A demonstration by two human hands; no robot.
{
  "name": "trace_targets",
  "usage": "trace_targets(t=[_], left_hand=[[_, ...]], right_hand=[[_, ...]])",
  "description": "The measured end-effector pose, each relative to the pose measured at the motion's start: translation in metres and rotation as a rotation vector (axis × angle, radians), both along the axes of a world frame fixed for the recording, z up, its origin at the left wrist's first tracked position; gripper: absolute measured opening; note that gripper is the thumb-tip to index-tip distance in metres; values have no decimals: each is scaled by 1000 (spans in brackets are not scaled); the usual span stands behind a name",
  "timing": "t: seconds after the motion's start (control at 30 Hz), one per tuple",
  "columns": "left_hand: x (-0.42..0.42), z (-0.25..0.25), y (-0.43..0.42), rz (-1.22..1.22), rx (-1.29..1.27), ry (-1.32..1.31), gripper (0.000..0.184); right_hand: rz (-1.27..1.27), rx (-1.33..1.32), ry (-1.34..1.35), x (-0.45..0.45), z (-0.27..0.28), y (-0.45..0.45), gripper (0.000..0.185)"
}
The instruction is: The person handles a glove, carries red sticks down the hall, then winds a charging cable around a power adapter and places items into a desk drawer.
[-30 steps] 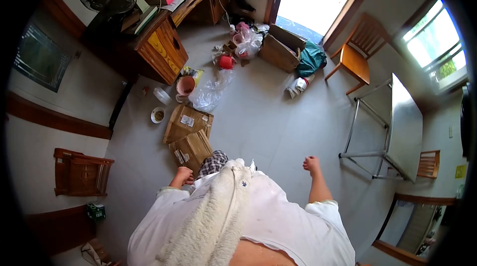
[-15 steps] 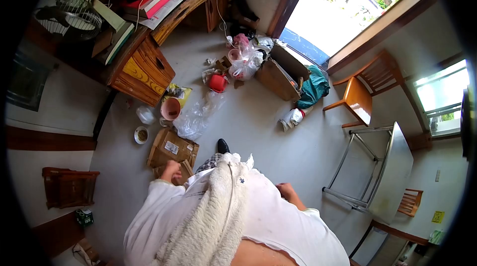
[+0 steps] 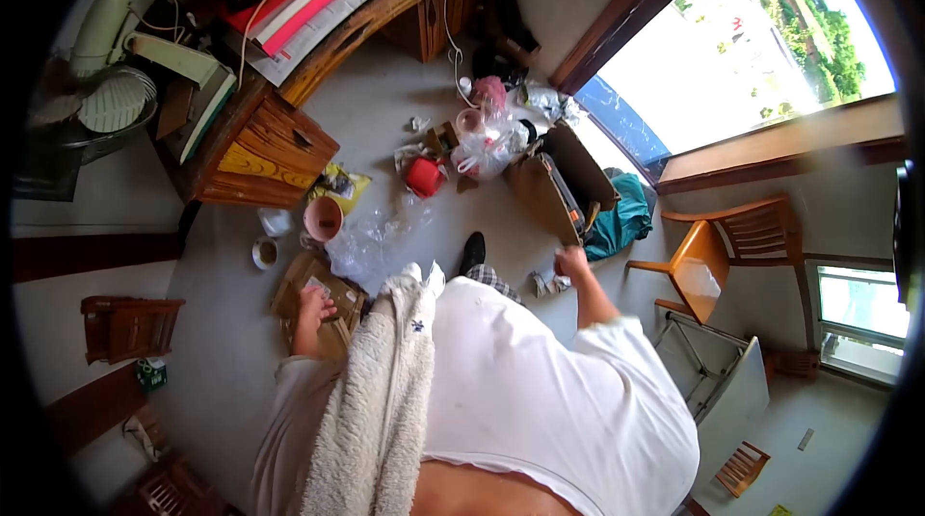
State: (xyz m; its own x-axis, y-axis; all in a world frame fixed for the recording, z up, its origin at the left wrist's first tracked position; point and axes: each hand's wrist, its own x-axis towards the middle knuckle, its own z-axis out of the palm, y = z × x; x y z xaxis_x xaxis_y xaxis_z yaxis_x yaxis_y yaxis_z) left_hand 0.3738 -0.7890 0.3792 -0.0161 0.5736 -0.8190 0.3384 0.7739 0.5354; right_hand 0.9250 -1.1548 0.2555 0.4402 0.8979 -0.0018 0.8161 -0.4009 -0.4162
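Note:
My left hand (image 3: 315, 304) hangs over the flattened cardboard (image 3: 337, 331) on the floor, its fingers loosely curled and apart, holding nothing. My right hand (image 3: 572, 263) is curled closed in front of the open cardboard box (image 3: 541, 190), with nothing seen in it. A teal bag (image 3: 621, 217) leans on the box's right side. Clear plastic bags (image 3: 366, 244) lie beyond the cardboard, beside a pink bucket (image 3: 323, 218) and a yellow bag (image 3: 349, 190). A red container (image 3: 423, 176) sits farther off, near a white plastic bag (image 3: 482, 152). A pale towel (image 3: 381, 381) hangs down my front.
A wooden desk (image 3: 265, 155) with a fan stands at the upper left. The open doorway (image 3: 713, 63) is at the upper right. At the right are a wooden chair (image 3: 708, 270) and a metal-framed table (image 3: 737, 405). A small bowl (image 3: 265, 252) lies left of the cardboard.
The view has turned and moved toward the box and doorway. My right hand has swung forward to the front of the box, and a shoe now shows farther ahead. My left hand's fingers have loosened.

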Motion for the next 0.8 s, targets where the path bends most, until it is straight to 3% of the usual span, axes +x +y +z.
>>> trace_targets(t=[0.03, 0.1, 0.13, 0.3, 0.4, 0.53, 0.63, 0.7, 0.8], left_hand=[[-7, 4, -15, -68, 0, 47, 24], [-28, 3, -56, -61, -80, 124, 23], [-35, 0, -70, -64, -111, 154, 23], [-67, -44, -106, -293, -111, 266, 22], [-78, -73, -96, -506, 30, 262, 22], [-85, -115, -51, -843, 508, 219, 21], [-66, -82, -3, -467, 339, 82, 23], [-11, -8, 40, 165, -44, -18, 22], [-40, -46, 38, 178, 12, -182, 21]], right_hand=[[-557, -171, 789, 0, 93, 67, 29], [-581, -127, 697, 49, 90, 119, 22], [-654, 6, 963, 57, 107, 147, 20], [-495, -97, 892, 93, 122, 233, 19], [-332, -316, 674, 93, 89, 243, 20], [-494, -389, 955, 54, 80, 246, 17], [-598, -440, 1178, 29, 71, 238, 17], [-595, -483, 1115, 27, 75, 244, 18], [-600, -472, 1085, 41, 77, 254, 19]])
